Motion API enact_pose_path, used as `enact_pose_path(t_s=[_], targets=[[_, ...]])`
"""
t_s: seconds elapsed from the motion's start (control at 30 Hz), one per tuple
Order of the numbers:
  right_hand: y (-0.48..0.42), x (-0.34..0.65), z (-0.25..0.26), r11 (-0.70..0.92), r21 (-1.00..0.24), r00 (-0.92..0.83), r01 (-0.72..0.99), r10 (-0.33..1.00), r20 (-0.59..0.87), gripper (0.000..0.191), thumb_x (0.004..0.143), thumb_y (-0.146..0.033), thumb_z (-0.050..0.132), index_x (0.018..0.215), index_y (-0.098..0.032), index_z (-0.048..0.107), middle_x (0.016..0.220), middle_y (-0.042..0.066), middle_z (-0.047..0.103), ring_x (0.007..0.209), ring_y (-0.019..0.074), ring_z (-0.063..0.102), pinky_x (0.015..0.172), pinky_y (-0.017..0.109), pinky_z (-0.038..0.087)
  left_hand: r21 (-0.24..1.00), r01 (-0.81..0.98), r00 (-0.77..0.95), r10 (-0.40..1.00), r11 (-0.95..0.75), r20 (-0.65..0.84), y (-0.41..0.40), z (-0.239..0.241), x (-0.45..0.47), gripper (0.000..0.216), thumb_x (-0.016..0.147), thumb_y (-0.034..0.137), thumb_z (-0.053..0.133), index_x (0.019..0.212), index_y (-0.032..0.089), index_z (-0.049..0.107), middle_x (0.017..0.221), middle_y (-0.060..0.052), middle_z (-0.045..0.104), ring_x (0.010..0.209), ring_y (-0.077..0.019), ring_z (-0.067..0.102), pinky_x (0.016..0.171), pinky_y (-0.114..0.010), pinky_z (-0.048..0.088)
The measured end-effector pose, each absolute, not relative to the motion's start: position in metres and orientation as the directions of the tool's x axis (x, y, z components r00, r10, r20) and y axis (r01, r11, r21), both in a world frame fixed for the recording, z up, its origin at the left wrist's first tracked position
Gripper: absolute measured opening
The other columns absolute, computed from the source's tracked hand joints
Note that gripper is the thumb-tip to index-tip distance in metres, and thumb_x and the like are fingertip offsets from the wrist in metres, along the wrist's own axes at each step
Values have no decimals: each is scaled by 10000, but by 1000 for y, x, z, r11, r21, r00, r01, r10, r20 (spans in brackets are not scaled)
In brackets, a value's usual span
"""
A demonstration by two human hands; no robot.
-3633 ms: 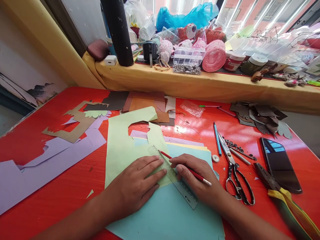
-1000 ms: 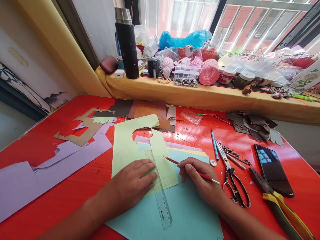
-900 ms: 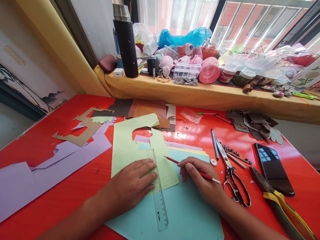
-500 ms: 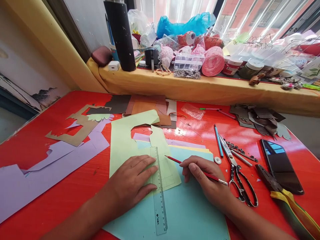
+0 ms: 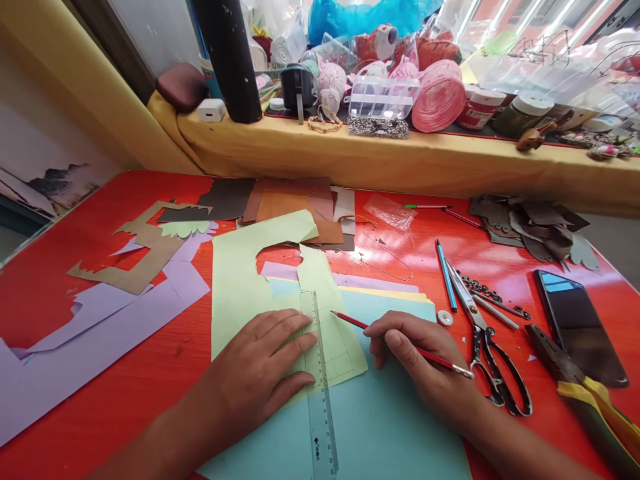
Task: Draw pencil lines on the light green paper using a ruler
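My left hand lies flat with fingers stretched, its fingertips pressing on a clear plastic ruler. The ruler runs lengthwise over a pale green paper sheet with a ragged cut-out, and its near end reaches over the blue paper beneath. Faint pencil lines show on the green sheet, right of the ruler. My right hand is closed around a red pencil. The pencil's tip is over the green sheet, a little right of the ruler; whether it touches, I cannot tell.
Right of the paper lie scissors, a blue pen, pliers and a phone. Purple paper and a brown cut-out are at left. Dark scraps sit far right. A cluttered ledge stands behind.
The camera view has shifted slightly, so the ledge appears higher and the right-hand tools farther right. Both hands, the ruler and the pencil keep nearly the same places on the paper.
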State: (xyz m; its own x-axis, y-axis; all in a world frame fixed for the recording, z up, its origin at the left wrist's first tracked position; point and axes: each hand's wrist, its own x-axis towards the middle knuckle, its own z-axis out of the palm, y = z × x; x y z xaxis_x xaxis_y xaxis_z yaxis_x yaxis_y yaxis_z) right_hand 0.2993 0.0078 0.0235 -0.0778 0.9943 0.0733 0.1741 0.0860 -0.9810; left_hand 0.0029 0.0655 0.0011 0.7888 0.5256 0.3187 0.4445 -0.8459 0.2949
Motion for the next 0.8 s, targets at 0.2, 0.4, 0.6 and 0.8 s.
enact_pose_path(t_s=[0.2, 0.4, 0.6, 0.8], targets=[[7, 300, 23, 75, -981, -79, 178, 995, 62, 299, 1133, -471, 652, 1044, -256, 841, 798, 7, 776, 670, 145, 745, 650, 231, 585, 293, 445, 783, 526, -846, 332, 66, 3, 4, 341, 1188, 417, 505, 1383, 197, 677, 1457, -114, 717, 1372, -294, 645, 1167, -467, 524], [7, 300, 24, 63, -973, -82, 222, 996, 45, 341, 1134, -494, 637, 1031, -232, 830, 799, 21, 782, 677, 158, 740, 647, 250, 576, 300, 441, 786, 526, -846, 326, 67, 3, 4, 333, 1178, 417, 532, 1382, 201, 683, 1497, -116, 696, 1439, -291, 609, 1189, -452, 524], [8, 300, 26, 68, -970, -96, 232, 994, 47, 386, 1136, -528, 615, 1025, -223, 823, 781, 23, 769, 678, 165, 730, 656, 263, 581, 295, 444, 790, 525, -846, 317, 67, 0, 3, 333, 1173, 416, 543, 1388, 201, 678, 1562, -122, 656, 1477, -290, 584, 1205, -455, 521], [8, 299, 26, 50, -969, -93, 244, 995, 28, 391, 1128, -542, 622, 1013, -228, 824, 789, 28, 782, 673, 175, 736, 651, 278, 578, 308, 461, 772, 547, -833, 324, 65, -3, 4, 337, 1171, 421, 540, 1391, 209, 682, 1556, -114, 659, 1473, -293, 589, 1216, -461, 523]])
